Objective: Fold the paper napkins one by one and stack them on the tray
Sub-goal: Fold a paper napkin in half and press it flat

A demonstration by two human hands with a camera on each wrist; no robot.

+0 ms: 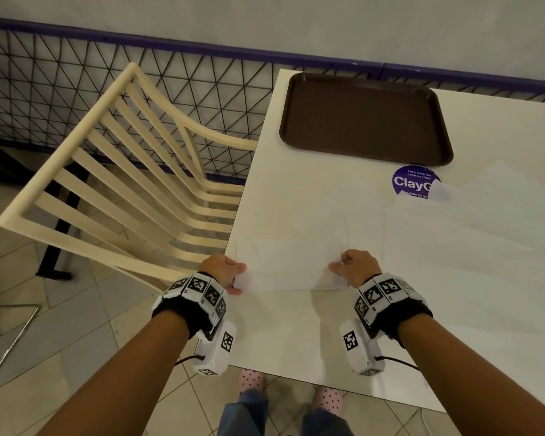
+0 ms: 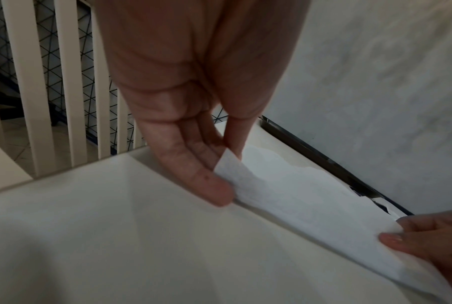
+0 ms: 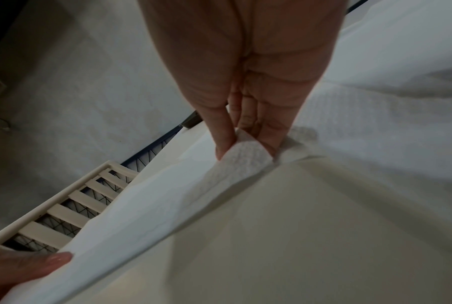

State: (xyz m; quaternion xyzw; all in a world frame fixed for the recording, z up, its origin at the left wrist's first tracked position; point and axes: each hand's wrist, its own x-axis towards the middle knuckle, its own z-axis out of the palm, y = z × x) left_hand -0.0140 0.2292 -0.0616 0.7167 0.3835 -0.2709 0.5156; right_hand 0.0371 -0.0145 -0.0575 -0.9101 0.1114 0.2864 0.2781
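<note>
the left hand (image 1: 225,272) and right hand (image 1: 356,267) each pinched a near corner of a white napkin (image 1: 288,265) lying flat on the table (image 1: 296,325), its far edge towards the brown tray (image 1: 364,119), well beyond.

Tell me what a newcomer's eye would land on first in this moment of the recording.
First, the two hands at the near edge of the white table: the left hand and right hand each pinch a near corner of one white napkin, lifting its near edge. Next, the dark brown tray at the far side, with nothing on it yet. More napkins lie spread to the right, one partly covering a purple round sticker.
</note>
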